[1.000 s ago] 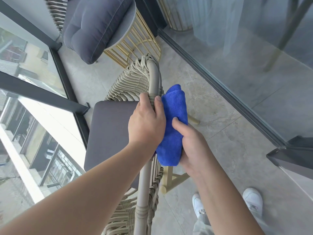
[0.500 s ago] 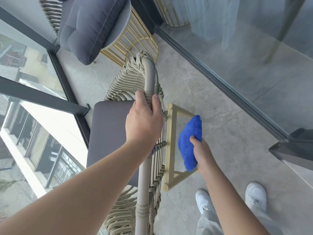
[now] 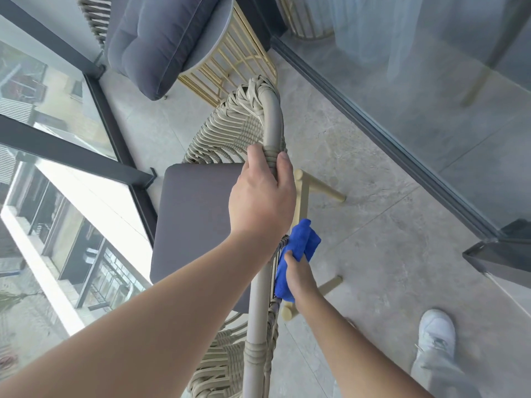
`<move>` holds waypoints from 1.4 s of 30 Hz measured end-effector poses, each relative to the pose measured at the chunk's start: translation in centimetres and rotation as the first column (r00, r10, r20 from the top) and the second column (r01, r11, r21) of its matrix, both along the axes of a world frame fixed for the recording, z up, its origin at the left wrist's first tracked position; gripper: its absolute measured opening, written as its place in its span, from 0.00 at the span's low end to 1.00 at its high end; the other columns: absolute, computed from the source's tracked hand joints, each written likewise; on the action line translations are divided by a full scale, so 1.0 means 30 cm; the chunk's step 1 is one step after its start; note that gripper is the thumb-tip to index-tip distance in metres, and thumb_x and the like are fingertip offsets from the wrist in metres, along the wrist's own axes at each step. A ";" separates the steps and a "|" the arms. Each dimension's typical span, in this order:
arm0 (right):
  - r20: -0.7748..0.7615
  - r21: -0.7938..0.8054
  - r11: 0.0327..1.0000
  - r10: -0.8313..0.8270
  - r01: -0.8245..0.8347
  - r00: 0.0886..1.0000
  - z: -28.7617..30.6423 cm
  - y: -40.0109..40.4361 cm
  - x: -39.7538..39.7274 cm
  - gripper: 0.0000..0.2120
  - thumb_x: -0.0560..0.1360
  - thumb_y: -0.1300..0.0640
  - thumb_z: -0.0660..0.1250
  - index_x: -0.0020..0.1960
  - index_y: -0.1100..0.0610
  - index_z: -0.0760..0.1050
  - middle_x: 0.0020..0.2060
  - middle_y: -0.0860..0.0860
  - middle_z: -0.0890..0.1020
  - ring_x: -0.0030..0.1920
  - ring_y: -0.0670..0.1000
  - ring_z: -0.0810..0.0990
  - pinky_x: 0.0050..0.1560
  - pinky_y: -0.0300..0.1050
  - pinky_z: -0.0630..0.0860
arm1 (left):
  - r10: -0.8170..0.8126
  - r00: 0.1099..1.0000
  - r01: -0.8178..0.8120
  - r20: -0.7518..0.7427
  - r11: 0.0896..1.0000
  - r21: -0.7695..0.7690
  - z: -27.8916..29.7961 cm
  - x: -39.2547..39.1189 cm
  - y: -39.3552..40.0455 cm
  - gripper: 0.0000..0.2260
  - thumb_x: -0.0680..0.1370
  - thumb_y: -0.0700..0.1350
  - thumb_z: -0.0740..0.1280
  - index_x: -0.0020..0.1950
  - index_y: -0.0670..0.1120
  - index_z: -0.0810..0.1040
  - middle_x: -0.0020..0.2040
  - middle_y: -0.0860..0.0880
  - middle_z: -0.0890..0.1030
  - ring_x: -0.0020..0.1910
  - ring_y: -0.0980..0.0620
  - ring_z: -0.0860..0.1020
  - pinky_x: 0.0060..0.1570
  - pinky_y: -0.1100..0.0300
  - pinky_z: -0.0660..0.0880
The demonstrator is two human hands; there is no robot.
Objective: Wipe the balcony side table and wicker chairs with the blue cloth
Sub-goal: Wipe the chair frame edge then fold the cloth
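Left grip (image 3: 260,202) clamps the chair rail (image 3: 271,122) (wicker), right grip (image 3: 298,278) clutching blue cloth (image 3: 301,242).

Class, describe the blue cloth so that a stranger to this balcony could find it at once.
Start at the wicker chair with the flat grey seat pad, beside the glass railing. Follow its rounded back frame down from the left hand gripping it. Just below, the right hand presses the blue cloth against the chair's outer side; it is the only vivid blue thing among greys and beiges.

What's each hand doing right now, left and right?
Left hand: closed around the chair's top rail.
Right hand: closed on the blue cloth, held against the chair's back.
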State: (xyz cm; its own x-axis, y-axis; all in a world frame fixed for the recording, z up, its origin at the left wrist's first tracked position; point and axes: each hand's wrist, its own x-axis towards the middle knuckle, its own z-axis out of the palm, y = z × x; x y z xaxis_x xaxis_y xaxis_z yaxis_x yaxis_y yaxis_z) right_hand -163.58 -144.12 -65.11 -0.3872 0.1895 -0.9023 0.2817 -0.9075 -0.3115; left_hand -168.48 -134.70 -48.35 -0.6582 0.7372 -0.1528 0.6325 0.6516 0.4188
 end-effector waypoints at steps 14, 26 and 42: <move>-0.071 0.093 0.996 -0.009 0.016 0.997 0.084 -0.024 0.065 0.20 0.87 0.52 0.56 0.78 0.51 0.67 0.67 0.50 0.76 0.67 0.55 0.75 0.67 0.50 0.69 | 0.001 1.000 -0.001 -0.001 1.000 0.007 0.004 -0.001 0.006 0.12 0.86 0.54 0.56 0.52 0.46 0.66 0.40 0.50 0.76 0.38 0.55 0.73 0.37 0.52 0.64; -0.187 0.054 0.987 -0.136 0.148 0.973 0.291 -0.017 0.165 0.15 0.86 0.51 0.58 0.71 0.48 0.73 0.60 0.48 0.82 0.60 0.52 0.81 0.65 0.54 0.76 | -0.008 0.997 0.007 -0.078 1.000 -0.014 -0.006 0.003 0.010 0.13 0.86 0.55 0.54 0.53 0.45 0.66 0.39 0.50 0.74 0.35 0.53 0.72 0.38 0.52 0.64; -0.347 0.053 0.957 -0.252 0.287 0.903 0.492 -0.014 0.359 0.10 0.85 0.53 0.62 0.58 0.54 0.81 0.48 0.51 0.89 0.48 0.51 0.88 0.55 0.51 0.83 | 0.169 0.983 -0.176 0.067 0.977 0.122 0.022 0.069 -0.195 0.10 0.85 0.50 0.55 0.49 0.48 0.71 0.47 0.50 0.80 0.46 0.46 0.76 0.43 0.53 0.67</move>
State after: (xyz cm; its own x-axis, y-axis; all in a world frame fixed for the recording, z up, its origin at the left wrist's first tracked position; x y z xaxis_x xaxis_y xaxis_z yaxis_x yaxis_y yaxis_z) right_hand -152.80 -144.55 -50.35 -0.5831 0.4115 -0.7005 -0.1050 -0.8932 -0.4373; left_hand -166.42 -140.54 -47.70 -0.7703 0.6289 -0.1054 0.4885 0.6882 0.5364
